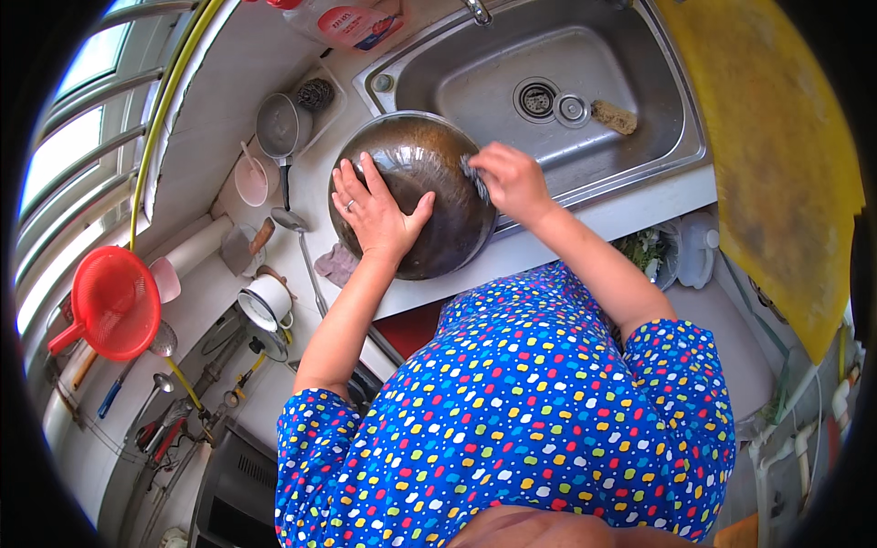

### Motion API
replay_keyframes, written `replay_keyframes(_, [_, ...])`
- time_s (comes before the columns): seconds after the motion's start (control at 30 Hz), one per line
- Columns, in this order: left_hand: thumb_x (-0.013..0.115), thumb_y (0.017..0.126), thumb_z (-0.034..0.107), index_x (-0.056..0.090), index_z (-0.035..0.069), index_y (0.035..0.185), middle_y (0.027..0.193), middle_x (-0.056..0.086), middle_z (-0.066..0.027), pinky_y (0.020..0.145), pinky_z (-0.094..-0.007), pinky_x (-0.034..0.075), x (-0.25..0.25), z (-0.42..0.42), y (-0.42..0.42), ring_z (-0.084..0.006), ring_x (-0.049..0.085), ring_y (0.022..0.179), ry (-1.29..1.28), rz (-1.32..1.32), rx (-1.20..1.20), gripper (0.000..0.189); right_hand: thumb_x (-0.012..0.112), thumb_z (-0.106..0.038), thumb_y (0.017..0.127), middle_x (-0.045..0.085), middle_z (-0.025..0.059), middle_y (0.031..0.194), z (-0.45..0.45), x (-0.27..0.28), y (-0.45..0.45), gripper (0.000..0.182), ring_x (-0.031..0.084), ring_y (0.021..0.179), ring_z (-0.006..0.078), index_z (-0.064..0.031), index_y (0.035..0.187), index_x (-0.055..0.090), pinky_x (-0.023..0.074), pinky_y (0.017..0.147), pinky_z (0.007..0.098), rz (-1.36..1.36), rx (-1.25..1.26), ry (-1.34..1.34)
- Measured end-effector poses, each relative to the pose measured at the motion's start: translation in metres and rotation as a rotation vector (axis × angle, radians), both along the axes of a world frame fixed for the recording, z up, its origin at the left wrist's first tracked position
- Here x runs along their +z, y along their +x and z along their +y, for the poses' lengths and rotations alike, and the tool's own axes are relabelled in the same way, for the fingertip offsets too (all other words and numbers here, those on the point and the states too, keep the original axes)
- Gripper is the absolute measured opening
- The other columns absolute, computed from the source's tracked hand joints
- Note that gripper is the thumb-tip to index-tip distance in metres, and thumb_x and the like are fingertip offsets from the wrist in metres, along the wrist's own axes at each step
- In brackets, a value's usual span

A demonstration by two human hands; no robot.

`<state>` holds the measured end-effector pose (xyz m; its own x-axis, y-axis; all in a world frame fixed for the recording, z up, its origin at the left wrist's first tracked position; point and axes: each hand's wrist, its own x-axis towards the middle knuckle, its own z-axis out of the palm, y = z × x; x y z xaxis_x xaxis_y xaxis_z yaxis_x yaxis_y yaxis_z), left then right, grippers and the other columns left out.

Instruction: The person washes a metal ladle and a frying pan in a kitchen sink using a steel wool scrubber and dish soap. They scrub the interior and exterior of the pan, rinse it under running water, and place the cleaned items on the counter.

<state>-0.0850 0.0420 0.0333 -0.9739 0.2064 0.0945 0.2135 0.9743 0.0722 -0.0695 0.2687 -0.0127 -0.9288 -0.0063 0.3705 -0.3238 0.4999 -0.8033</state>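
Observation:
A round metal pan [425, 137], dark and brownish, lies bottom up on the white counter and overlaps the near left rim of the sink. Flat on its outer surface rests my left hand [380, 209], fingers spread, with a ring on one finger. My right hand [510, 179] grips a grey scouring pad [475, 179], probably of steel wool, against the pan's right side. Part of the pad is hidden by the fingers. A mauve cloth [336, 264] lies at the pan's lower left edge.
Inside the steel sink [466, 89] are a drain strainer [571, 109] and a tan sponge [614, 117]. Left of the pan stand a small saucepan [279, 123], a ladle [290, 219] and a white enamel mug [264, 305]. A yellow sheet [767, 137] borders the sink's right.

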Motion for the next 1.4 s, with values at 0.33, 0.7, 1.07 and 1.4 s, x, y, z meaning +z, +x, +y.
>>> replay_keyframes(0.33, [0.069,0.069,0.070,0.021,0.003,0.153,0.154,0.017,-0.0271,0.113,-0.0651,0.016,-0.004,-0.003,-0.001,-0.0479,0.013,0.145,0.007,-0.025,0.007,0.118,0.060,0.003,0.070,0.063,0.0083,0.084,-0.006,0.010,-0.022,0.020,0.063,0.081,0.0310,-0.0060,0.087,0.066,0.0535,0.069,0.0406,0.075,0.059,0.169])
replay_keyframes(0.7, [0.069,0.072,0.068,0.025,0.004,0.152,0.152,0.024,-0.0273,0.112,-0.0632,0.019,-0.006,-0.004,-0.004,-0.0463,0.021,0.143,0.020,0.017,0.034,0.112,0.060,0.002,0.072,0.066,0.0079,0.087,-0.013,0.009,-0.028,0.020,0.066,0.085,0.0299,-0.0064,0.089,0.067,0.0547,0.070,0.0402,0.082,0.096,0.172])
replay_keyframes(1.07, [0.068,0.070,0.071,0.022,0.001,0.152,0.154,0.015,-0.0297,0.112,-0.0670,0.017,-0.009,-0.006,-0.004,-0.0496,0.011,0.145,0.017,-0.028,0.034,0.117,0.061,0.000,0.072,0.065,0.0079,0.086,-0.016,0.011,-0.041,0.017,0.065,0.084,0.0303,-0.0060,0.086,0.067,0.0542,0.070,0.0412,0.091,0.104,0.158])
replay_keyframes(1.4, [0.068,0.072,0.070,0.024,0.003,0.152,0.152,0.022,-0.0283,0.113,-0.0648,0.017,-0.016,-0.005,-0.003,-0.0470,0.016,0.144,0.044,0.004,0.049,0.113,0.060,0.001,0.071,0.062,0.0078,0.082,-0.031,0.019,-0.036,0.012,0.064,0.082,0.0307,-0.0061,0.081,0.063,0.0533,0.066,0.0420,0.102,0.211,0.323])
